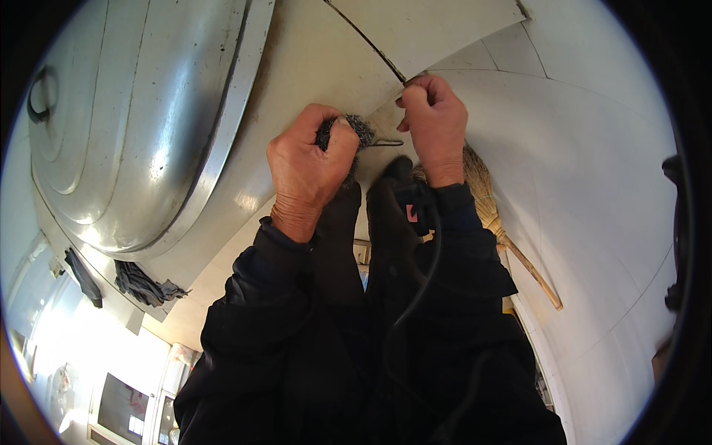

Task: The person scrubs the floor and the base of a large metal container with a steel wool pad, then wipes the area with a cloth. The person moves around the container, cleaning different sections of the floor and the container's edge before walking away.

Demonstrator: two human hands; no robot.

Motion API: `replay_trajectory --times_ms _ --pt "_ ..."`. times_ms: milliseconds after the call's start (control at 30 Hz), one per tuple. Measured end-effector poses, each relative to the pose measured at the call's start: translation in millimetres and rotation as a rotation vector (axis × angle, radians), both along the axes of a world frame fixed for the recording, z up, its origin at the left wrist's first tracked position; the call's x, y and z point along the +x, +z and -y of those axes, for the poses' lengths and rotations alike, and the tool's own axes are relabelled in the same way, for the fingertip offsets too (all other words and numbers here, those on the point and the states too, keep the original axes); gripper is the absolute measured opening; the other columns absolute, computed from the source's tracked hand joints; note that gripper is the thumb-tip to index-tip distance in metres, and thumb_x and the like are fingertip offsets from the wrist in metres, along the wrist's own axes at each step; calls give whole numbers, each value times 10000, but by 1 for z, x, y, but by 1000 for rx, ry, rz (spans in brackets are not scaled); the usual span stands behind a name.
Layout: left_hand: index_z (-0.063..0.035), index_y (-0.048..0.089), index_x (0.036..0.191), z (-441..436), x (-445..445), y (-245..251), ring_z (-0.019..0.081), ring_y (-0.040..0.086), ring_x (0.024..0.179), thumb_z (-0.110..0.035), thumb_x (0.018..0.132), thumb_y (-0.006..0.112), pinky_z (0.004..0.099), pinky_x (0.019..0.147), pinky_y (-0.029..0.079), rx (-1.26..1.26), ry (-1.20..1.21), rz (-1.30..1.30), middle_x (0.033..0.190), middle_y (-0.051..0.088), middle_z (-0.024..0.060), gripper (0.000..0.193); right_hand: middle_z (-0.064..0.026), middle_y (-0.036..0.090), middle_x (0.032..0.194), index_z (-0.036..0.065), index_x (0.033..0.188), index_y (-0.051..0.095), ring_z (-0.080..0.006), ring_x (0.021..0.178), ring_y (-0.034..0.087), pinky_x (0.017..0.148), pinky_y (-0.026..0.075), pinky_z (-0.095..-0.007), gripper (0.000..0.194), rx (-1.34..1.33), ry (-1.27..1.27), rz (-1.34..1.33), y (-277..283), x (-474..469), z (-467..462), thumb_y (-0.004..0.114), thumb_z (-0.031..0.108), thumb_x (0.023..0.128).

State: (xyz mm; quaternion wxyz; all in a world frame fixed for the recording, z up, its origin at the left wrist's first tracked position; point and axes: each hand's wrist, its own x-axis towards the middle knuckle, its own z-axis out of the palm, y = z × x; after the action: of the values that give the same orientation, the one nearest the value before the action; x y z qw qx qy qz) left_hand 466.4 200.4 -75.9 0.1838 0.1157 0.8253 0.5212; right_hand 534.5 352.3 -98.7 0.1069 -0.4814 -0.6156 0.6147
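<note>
My left hand (314, 161) grips a dark, frayed wad of metal scouring wool (359, 130) between thumb and fingers. A thin dark loop (387, 143) sticks out to the right of the wad; whether it is joined to it I cannot tell. My right hand (436, 119) is raised with curled fingers at the lower end of a dark seam or thin strip (370, 44) along the pale surface. Whether its fingers hold anything is hidden. Both hands are apart, above my dark shoes and trouser legs.
A large domed metal lid (144, 122) with a ring handle covers the left side. Dark cloths (146, 283) lie at the counter's edge, lower left. A straw broom (485, 203) leans by the white wall (584, 183) on the right. A dark cable hangs near my right sleeve.
</note>
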Motion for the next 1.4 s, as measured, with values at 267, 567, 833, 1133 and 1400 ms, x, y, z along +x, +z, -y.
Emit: replay_trajectory --times_ms 267,567,833,1133,1400 --pt "-4 691 885 2 1 -1 108 577 593 -109 835 672 276 608 509 -4 22 28 648 621 96 117 -75 676 774 -3 991 686 -96 577 591 534 510 -267 227 -14 -15 86 -6 61 -13 536 159 935" --pt "12 695 930 1 1 5 66 542 672 -150 895 635 244 640 473 -3 77 102 699 626 25 177 -99 619 646 -12 922 670 -154 551 575 569 493 -310 254 164 316 296 -10 78 -50 560 215 957" --pt "34 674 1081 -12 51 9 31 484 767 -234 996 592 194 672 411 242 233 323 863 583 -68 292 -18 574 694 11 963 656 -79 608 492 568 418 -267 148 381 351 31 -34 102 -87 557 121 974" --pt "-25 527 1320 -49 98 9 214 631 1126 -231 1034 482 406 981 511 727 461 794 1241 642 97 355 -17 652 882 50 1223 675 -105 792 563 708 458 -240 316 351 521 -86 16 111 -93 595 28 917" --pt "-32 520 1331 -74 117 19 207 632 1059 -230 1040 518 394 964 508 738 431 631 1218 632 84 352 -158 664 1232 41 1258 638 -315 1087 637 919 518 -377 442 764 882 -413 38 87 -56 748 128 839"
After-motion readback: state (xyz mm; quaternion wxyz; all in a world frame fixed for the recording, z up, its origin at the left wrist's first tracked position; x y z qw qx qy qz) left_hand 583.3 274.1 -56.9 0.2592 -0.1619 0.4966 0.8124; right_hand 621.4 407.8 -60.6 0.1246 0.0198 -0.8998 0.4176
